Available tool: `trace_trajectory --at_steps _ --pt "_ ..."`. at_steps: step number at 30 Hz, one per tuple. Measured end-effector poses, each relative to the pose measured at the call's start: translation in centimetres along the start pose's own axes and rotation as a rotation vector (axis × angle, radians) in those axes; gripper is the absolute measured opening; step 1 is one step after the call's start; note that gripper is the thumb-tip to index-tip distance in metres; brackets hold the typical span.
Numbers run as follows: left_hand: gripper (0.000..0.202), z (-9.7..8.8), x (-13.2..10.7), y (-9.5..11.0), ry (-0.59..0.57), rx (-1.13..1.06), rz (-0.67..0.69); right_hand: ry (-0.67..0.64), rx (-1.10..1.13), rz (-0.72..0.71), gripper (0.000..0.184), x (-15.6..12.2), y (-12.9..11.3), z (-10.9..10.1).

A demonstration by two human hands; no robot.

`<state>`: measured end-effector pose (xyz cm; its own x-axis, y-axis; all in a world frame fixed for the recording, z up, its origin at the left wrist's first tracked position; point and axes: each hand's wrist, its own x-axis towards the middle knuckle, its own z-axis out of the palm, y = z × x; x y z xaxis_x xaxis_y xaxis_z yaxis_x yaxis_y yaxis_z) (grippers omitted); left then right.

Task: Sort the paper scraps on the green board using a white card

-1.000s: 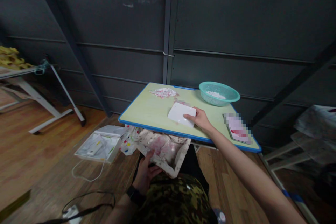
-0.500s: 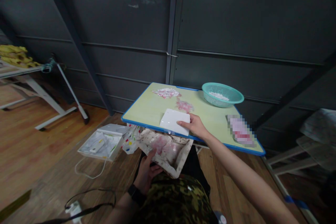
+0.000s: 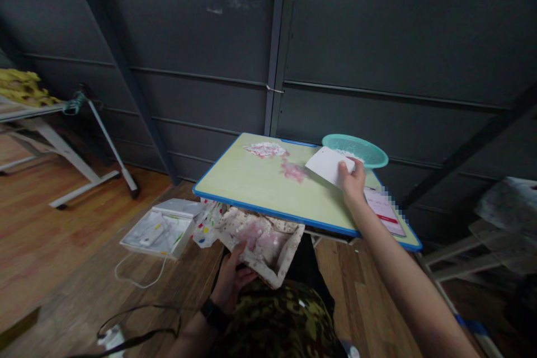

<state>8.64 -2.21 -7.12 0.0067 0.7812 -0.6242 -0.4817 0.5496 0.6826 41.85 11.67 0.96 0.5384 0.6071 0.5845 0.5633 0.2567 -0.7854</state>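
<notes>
My right hand (image 3: 354, 182) pinches a thin white card (image 3: 326, 164) by its right side, thumb on top. The card is held over the right part of a pale yellow-green tabletop (image 3: 251, 184) with a blue edge, in front of a green plastic basket (image 3: 371, 152) and hiding part of it. White bits show inside the basket. Below the table's front edge, my left hand (image 3: 232, 277) grips the near left side of a stained whitish open box (image 3: 289, 251); pinkish residue lies in it. A heap of white and pink flakes (image 3: 265, 149) and a pink smear (image 3: 294, 170) are on the tabletop.
A phone (image 3: 384, 208), partly pixelated, lies at the table's right end. On the floor to the left sit an open white box (image 3: 157, 232) and cables. A dark panelled wall (image 3: 201, 39) rises behind the table. Another table (image 3: 29, 114) bears yellow material.
My right hand has lifted the white card from the table's front edge and carried it right and back toward the basket. My left hand still holds the stained box in nearly the same place.
</notes>
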Motion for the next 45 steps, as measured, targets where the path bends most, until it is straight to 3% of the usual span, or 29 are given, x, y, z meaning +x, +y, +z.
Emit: trace_trajectory --at_steps 3,5,14,20,24,29,34,40,45 --pt "0.038 -0.6 0.4 -0.6 0.016 0.02 -0.015 0.138 -0.139 0.018 0.046 0.1 1.2 -1.1" --pt "0.036 -1.1 0.8 -1.2 0.002 0.029 -0.013 0.13 -0.189 0.012 0.044 -0.1 1.2 -1.4" --pt "0.04 -2.3 2.1 -3.7 0.057 0.071 0.037 -0.009 -0.181 0.084 0.04 -0.5 0.8 -0.8" --pt "0.049 -2.5 2.6 -3.9 0.023 0.055 0.032 -0.013 -0.134 0.07 0.038 -0.7 0.5 -0.6" --pt "0.044 -2.7 3.2 -4.2 0.051 0.032 0.021 -0.111 -0.053 0.026 0.038 -1.0 -0.1 -0.3" --pt "0.042 -2.9 3.5 -4.5 0.057 0.044 0.021 -0.082 -0.021 -0.035 0.036 -1.1 -0.4 -0.1" --pt "0.041 -2.9 3.5 -4.4 0.019 0.039 0.02 -0.196 0.04 -0.011 0.038 -1.3 -0.6 0.0" --pt "0.042 -3.1 3.9 -4.7 0.036 0.049 0.029 -0.194 0.033 -0.009 0.041 -1.4 -0.6 0.2" --pt "0.041 -3.2 3.7 -4.6 0.033 0.052 0.02 -0.325 0.082 0.04 0.044 -1.6 -0.2 0.6"
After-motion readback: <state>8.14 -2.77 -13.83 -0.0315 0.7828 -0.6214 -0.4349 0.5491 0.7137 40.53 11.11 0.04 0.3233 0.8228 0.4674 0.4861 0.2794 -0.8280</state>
